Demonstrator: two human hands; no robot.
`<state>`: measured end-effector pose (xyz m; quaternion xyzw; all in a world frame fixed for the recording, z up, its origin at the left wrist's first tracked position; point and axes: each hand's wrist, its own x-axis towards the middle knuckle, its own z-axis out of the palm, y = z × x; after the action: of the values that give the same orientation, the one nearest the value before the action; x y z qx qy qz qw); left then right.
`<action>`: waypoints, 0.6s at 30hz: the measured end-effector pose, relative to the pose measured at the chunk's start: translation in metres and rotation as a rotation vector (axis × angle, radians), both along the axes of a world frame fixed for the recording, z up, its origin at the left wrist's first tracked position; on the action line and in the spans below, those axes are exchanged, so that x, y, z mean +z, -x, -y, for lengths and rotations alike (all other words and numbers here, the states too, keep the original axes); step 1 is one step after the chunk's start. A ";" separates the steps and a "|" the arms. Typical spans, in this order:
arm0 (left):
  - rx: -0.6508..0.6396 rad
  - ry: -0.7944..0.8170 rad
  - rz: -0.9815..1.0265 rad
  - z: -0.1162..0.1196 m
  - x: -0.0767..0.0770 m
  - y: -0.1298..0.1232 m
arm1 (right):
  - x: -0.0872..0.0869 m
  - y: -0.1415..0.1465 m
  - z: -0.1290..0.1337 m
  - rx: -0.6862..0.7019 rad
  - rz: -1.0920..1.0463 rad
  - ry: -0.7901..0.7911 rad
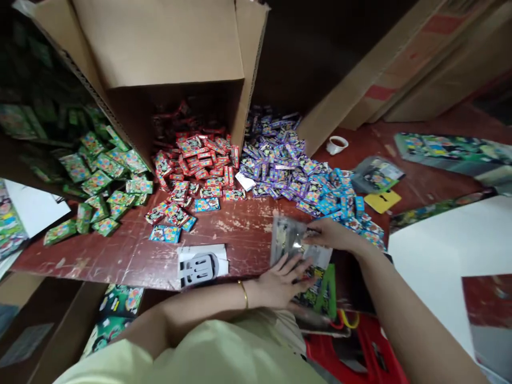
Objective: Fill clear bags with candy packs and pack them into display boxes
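Observation:
Between my hands lies a clear plastic bag point(282, 234) with a black and green printed lower part, at the table's front edge. My left hand point(286, 280) rests flat on the bag with its fingers spread. At the bag's upper right side, my right hand point(332, 234) has its fingers closed on the plastic, though part of the grip is hidden. Just beyond my right hand is a heap of small blue packets point(336, 192), which runs into a heap of purple packets point(276, 165). A white sheet with a grey printed shape point(202, 266) lies left of my left hand.
Red packets point(204, 160) spill from a cardboard box point(168, 48); green packets point(108, 165) lie at the left. Several blue packets point(165, 233) sit apart in front. On the right are a small white cup point(337, 144), a yellow card point(383, 201) and printed plastic bags point(452, 149).

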<state>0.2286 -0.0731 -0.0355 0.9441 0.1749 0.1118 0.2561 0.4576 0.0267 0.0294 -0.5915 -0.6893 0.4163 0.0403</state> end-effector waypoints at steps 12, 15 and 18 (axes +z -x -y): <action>0.519 -0.380 0.276 -0.051 0.105 0.047 | 0.068 0.110 0.069 -0.476 -0.501 -0.551; 0.414 -0.412 0.225 -0.066 0.106 0.069 | 0.062 0.124 0.075 -0.605 -0.390 -0.694; 0.289 -0.411 0.193 -0.078 0.107 0.082 | 0.073 0.122 0.085 -0.494 -0.125 -0.893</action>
<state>0.1467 0.0045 0.0712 0.9265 0.2564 0.2697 0.0561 0.3354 -0.0580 0.1029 -0.6357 -0.6359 0.0941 0.4273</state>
